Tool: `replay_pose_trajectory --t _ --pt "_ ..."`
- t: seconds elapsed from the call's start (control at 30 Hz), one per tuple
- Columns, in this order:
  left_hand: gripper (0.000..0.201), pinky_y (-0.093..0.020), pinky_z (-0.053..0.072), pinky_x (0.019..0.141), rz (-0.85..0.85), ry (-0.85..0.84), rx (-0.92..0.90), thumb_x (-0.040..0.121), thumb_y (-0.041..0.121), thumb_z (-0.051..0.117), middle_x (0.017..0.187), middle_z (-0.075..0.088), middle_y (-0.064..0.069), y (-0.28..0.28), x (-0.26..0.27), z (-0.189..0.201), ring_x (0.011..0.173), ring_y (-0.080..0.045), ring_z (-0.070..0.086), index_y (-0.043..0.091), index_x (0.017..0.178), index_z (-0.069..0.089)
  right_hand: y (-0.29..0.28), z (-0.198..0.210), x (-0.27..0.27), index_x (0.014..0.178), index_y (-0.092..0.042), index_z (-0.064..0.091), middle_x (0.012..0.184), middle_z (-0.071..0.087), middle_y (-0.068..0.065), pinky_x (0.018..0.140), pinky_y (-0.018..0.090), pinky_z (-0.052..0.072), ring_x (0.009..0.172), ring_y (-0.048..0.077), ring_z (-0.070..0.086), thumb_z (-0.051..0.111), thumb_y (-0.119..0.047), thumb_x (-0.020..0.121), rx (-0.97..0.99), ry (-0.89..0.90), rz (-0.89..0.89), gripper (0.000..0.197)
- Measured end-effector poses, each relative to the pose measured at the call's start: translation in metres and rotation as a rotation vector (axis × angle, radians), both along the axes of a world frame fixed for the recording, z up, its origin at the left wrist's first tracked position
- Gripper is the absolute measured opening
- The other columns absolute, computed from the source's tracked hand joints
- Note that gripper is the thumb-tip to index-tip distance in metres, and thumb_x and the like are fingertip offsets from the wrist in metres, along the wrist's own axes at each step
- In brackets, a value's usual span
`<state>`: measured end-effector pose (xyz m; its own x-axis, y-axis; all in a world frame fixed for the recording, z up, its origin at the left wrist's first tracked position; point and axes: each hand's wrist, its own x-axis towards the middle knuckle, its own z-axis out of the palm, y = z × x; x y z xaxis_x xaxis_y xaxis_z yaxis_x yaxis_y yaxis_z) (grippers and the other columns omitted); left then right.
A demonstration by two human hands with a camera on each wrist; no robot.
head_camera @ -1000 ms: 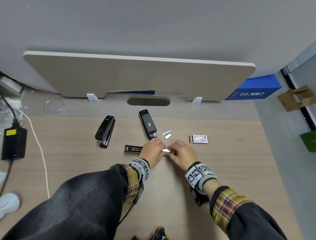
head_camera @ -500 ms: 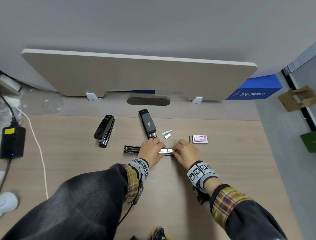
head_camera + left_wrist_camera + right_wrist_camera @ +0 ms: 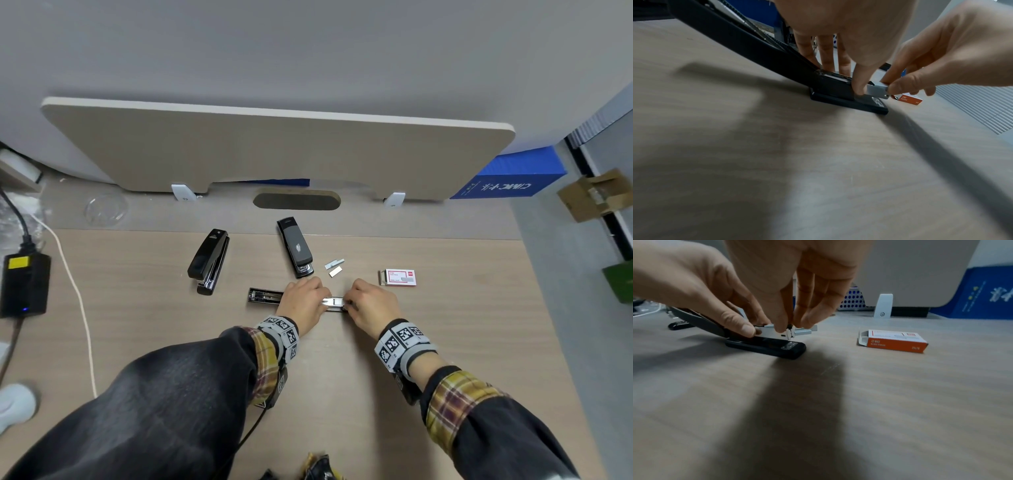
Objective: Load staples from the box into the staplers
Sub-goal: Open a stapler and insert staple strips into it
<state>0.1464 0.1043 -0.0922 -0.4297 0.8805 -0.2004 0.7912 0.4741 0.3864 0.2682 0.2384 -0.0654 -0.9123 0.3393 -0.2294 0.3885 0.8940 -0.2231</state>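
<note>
An open black stapler point(image 3: 265, 295) lies across the table's middle, its lid swung out to the left and its silver magazine point(image 3: 334, 303) facing right. My left hand point(image 3: 308, 295) grips the stapler's body, thumb point(image 3: 745, 328) on the near side. My right hand point(image 3: 354, 304) pinches the front end of the magazine point(image 3: 877, 89) between thumb and fingers point(image 3: 791, 327). The red and white staple box point(image 3: 400, 277) lies open-ended to the right. Two loose staple strips point(image 3: 334, 268) lie just beyond the hands. Two closed staplers, one left point(image 3: 209, 262) and one centre point(image 3: 295, 251), rest farther back.
A beige divider panel point(image 3: 274, 150) stands along the desk's back edge. A black power adapter point(image 3: 24, 284) and a white cable point(image 3: 77, 294) lie at the far left. A blue box point(image 3: 507, 178) and a cardboard box point(image 3: 592, 195) sit beyond the right edge.
My right hand has drawn a little to the right, so more of the silver magazine shows between the hands. The left hand stays on the stapler.
</note>
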Motion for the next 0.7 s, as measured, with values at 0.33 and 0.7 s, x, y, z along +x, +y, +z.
replay_pose_trajectory --t 0.33,0.7 --pt "0.019 -0.036 0.036 0.083 0.007 -0.007 0.02 0.089 0.032 0.057 0.105 0.055 0.004 -0.001 -0.001 -0.002 0.105 -0.022 0.049 0.027 0.106 0.063 -0.014 0.006 0.002 0.091 -0.024 0.064 0.096 0.054 -0.002 0.051 0.026 0.033 0.081 0.022 0.058 0.056 -0.021 0.077 -0.058 0.068 0.005 0.017" --pt "0.02 -0.037 0.037 0.085 0.018 -0.033 0.011 0.088 0.033 0.058 0.106 0.055 0.002 -0.003 -0.004 -0.002 0.105 -0.023 0.049 0.026 0.106 0.062 -0.01 0.003 -0.009 0.104 -0.027 0.067 0.103 0.055 -0.005 0.066 0.028 0.043 0.09 0.017 0.058 0.052 -0.022 0.083 -0.22 0.063 -0.131 0.026"
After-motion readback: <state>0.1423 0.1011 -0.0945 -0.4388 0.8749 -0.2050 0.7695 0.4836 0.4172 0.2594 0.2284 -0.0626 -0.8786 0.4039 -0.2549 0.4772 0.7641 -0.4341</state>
